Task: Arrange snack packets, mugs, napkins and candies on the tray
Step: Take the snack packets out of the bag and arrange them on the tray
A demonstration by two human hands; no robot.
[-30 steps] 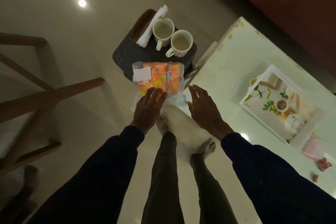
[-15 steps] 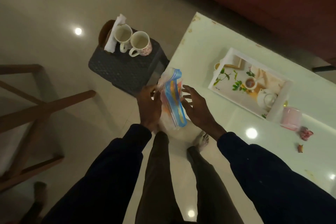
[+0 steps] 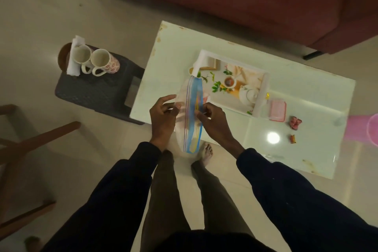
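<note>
While left hand (image 3: 163,117) pinches the clear side of the snack packet bag (image 3: 192,108), right hand (image 3: 213,124) pinches its blue zip strip; bag held edge-on above the table (image 3: 296,153) near edge, overlapping the tray (image 3: 263,90) near corner. 2 mugs (image 3: 102,62) and napkins (image 3: 74,65) sit on stool (image 3: 98,92); candies (image 3: 295,122) lie right of tray.

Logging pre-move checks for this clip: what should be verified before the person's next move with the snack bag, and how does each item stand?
1. Zip bag gripped by both hands: ok; left hand and right hand pinch it.
2. Bag's seal opened: cannot tell.
3. Room in the tray: ok; only its printed picture shows.
4. Mugs and napkin on tray: not ok; they sit on the stool.
5. Candies on tray: not ok; they lie on the table.
</note>
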